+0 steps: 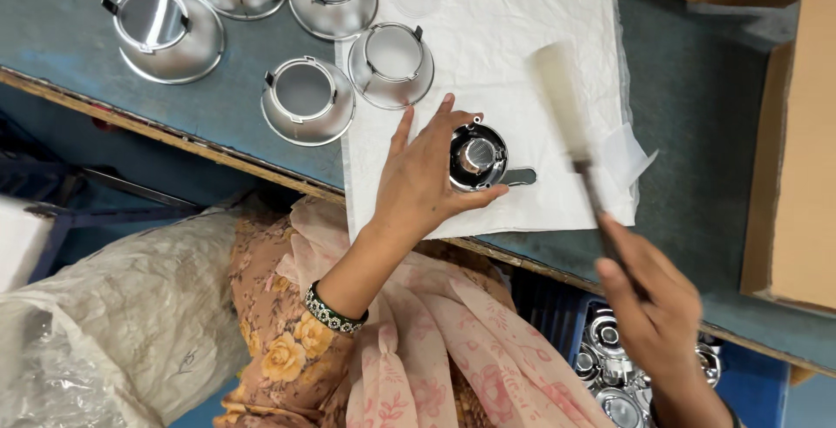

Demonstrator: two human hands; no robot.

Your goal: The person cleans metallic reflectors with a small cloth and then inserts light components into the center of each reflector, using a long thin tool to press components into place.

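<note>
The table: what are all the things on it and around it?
Shiny round metal reflector cups: six in view, silver, on the grey table, one on the cloth.
White crinkled cloth: one, spread on the table.
Small round metal fitting: one, silver and dark, on the cloth.
Pale-bristled brush: one, blurred, above the cloth.
Brown cardboard boxes: two, at right.
Blue crate of shiny parts: one, below the table.
Left hand: grips the fitting.
Right hand: holds the brush handle.
</note>
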